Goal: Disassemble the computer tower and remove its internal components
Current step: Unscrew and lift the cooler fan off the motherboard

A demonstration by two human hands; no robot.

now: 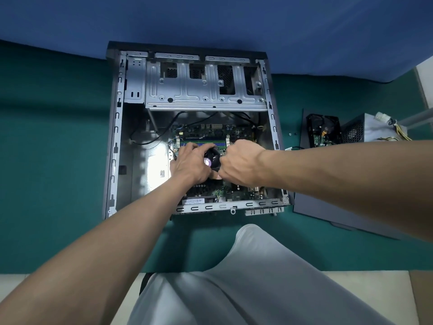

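Observation:
The open computer tower [117,127] lies on its side on a green surface, its motherboard [210,131] exposed. A black CPU cooler fan [212,158] with a purple centre label sits in the middle of the board. My left hand [189,163] grips the fan's left side, fingers curled over its top edge. My right hand [241,161] grips its right side, thumb at the lower edge. Both hands hide most of the cooler. A grey drive cage [203,90] fills the far end of the case.
To the right lie the grey side panel [328,214], a hard drive [324,131] on it, and a power supply [365,129] with loose cables. Small screws [293,134] rest beside the case. My knee in light trousers [253,266] is near the case's front edge.

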